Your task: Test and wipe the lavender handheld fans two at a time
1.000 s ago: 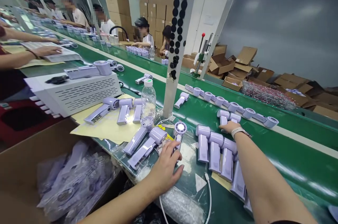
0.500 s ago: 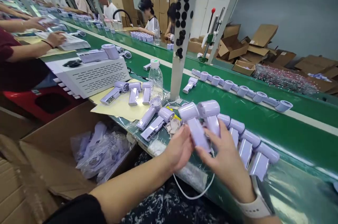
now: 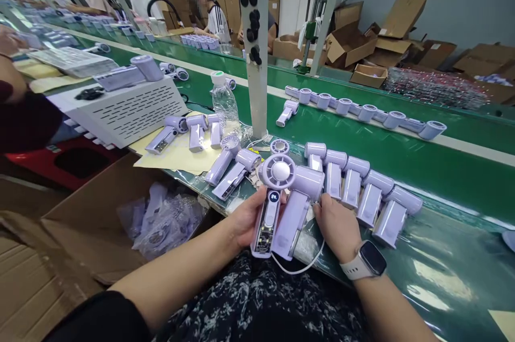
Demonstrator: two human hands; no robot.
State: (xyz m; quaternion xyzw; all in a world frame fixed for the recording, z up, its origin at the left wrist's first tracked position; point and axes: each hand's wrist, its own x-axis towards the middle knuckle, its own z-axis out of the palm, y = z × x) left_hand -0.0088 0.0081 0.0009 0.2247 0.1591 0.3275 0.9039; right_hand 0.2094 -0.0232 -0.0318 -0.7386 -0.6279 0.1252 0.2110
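Observation:
My left hand (image 3: 246,222) is closed round a lilac handheld fan (image 3: 266,224), whose round grille faces up and whose small display is lit. A second lilac handheld fan (image 3: 290,226) lies tilted right against it, partly behind it; whether the left hand also grips this one is hidden. My right hand (image 3: 337,226), with a watch on the wrist, is close to the second fan's right side. Its fingers are curled, and what they hold, if anything, cannot be made out. A white cable (image 3: 306,268) loops from below the fans toward the right hand.
Several lilac fans (image 3: 353,183) stand in a row at right. More fans (image 3: 196,132) lie on yellow paper near a plastic bottle (image 3: 225,100) and a white slotted box (image 3: 132,108). A post (image 3: 257,100) rises ahead. A carton (image 3: 88,218) of bagged parts is below left. Co-workers sit beyond.
The fan in my left hand now shows its grille and lit display, with the second fan beside it nearer me. My right hand has drawn back from spread fingers to curled ones.

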